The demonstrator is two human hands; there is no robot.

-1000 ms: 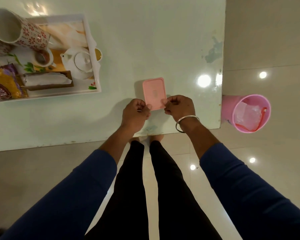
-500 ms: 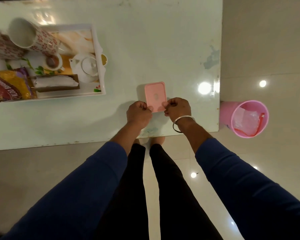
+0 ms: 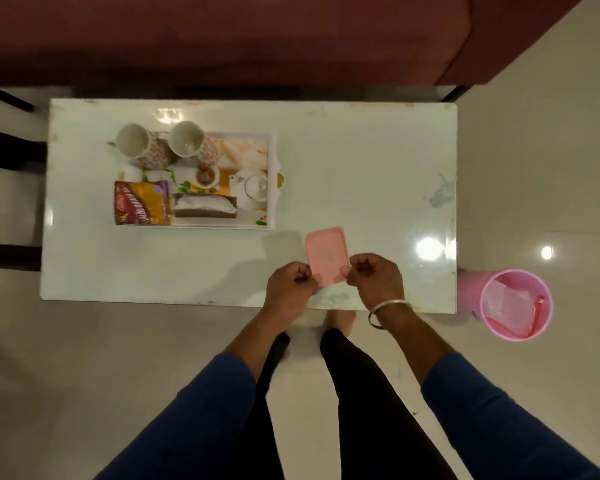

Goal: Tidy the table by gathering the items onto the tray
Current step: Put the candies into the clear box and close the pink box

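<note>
A flat pink lid [image 3: 327, 254], rectangular with rounded corners, lies over the near part of the table [image 3: 361, 168], just off the tray's near right corner; its near edge is pinched at both corners. The white tray [image 3: 273, 188] sits toward the table's left and carries two floral mugs [image 3: 163, 145] lying on their sides (mouths facing up toward the camera), a white teapot [image 3: 252, 188], a small cup [image 3: 207, 176], a snack packet [image 3: 142, 202] and a brown box of white tissue [image 3: 203, 206].

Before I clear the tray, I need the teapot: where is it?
In the head view the white teapot sits inside the tray at its right end, beside the tissue holder, up and left of the pink lid.
</note>
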